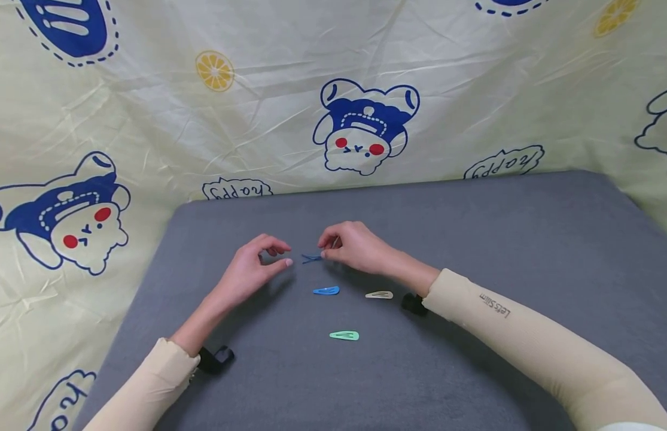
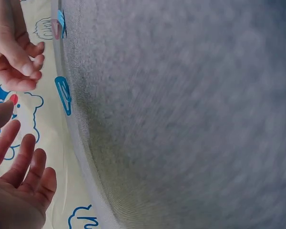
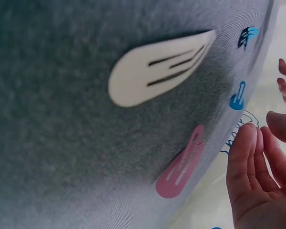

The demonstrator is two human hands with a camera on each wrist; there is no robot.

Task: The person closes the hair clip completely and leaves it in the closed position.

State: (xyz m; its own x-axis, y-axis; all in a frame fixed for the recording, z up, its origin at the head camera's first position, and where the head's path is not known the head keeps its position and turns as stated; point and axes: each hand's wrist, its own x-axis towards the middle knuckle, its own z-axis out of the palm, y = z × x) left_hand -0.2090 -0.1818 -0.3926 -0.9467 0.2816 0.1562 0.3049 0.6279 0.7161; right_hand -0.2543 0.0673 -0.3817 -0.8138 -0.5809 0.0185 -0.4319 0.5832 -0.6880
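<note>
My left hand [image 1: 255, 261] hovers over the grey table with thumb and fingers spread apart and nothing between them. Facing it, my right hand [image 1: 357, 246] has loosely bent fingers, with its thumb tip overlapping one end of a dark blue hair clip [image 1: 311, 258]. The wrist views show no clip in that hand's grasp. Below lie a brighter blue hair clip [image 1: 326, 290], a cream hair clip [image 1: 378, 294] and a mint green hair clip [image 1: 344, 335]. In the right wrist view a pink hair clip [image 3: 180, 164] lies beyond the cream one; from the head it is hidden.
The grey cloth-covered table [image 1: 473, 239] spreads widely to the right. Behind it hangs a pale printed curtain [image 1: 268, 131], meeting the table's far edge. Black camera straps [image 1: 215, 359] sit at both wrists, close above the cloth.
</note>
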